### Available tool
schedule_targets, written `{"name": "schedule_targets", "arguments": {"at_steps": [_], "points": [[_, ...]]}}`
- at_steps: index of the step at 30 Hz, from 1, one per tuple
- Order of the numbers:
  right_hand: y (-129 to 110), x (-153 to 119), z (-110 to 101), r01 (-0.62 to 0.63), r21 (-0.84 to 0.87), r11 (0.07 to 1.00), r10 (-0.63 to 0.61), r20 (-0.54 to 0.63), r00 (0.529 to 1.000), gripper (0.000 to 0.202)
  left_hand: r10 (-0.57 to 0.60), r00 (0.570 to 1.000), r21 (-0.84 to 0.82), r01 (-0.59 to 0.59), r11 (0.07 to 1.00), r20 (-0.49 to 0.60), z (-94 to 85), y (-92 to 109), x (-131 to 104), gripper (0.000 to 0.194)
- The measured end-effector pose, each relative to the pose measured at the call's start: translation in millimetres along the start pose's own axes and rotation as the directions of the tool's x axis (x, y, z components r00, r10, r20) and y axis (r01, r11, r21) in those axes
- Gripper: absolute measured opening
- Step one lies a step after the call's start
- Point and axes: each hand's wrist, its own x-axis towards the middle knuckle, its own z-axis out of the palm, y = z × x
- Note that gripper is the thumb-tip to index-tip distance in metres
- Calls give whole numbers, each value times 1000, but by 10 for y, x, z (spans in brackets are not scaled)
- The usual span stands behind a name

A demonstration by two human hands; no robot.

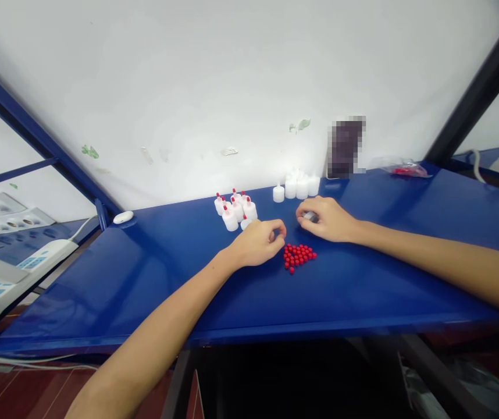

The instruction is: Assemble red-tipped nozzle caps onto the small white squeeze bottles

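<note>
Counter (166,279): glossy blue, straight front edge.
Red caps (299,255): small, round, loosely clustered on the counter, the clock's centre.
Left hand (260,240): 9 o'clock, just beside the caps; fingers curled, cannot tell whether they grip anything.
Right hand (327,219): 1 o'clock; fingers closed on a small grey object (310,216), partly hidden.
Red-tipped bottles (230,220): 10 o'clock, squat white cylinders, upright.
All-white bottles (302,188): 12 o'clock, bunched near the wall (188,87).
Plastic bag (406,168): 2 o'clock, clear, crinkled, red inside.
</note>
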Motion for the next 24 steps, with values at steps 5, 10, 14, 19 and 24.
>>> {"name": "schedule_targets", "arguments": {"at_steps": [5, 10, 14, 19, 24], "points": [[-13, -3, -4, 20, 28, 999, -21, 38, 999, 14, 102, 993, 40, -104, 994, 54, -52, -9, -27, 17], [-6, 7, -5, 44, 28, 999, -45, 51, 998, 14, 207, 974, 63, -213, 975, 97, -66, -18, -43, 22], [-3, 10, -3, 55, 26, 998, -57, 61, 997, 15, 236, 962, 86, -249, 965, 137, -72, -5, -42, 27], [-7, -1, 2, 30, 50, 998, -32, 47, 998, 21, 250, 959, 75, -261, 962, 135, -75, 1, -41, 26], [-11, -2, 2, 5, 51, 999, -6, 32, 999, 24, 205, 971, 34, -211, 977, 125, -47, -21, -27, 19]]}}
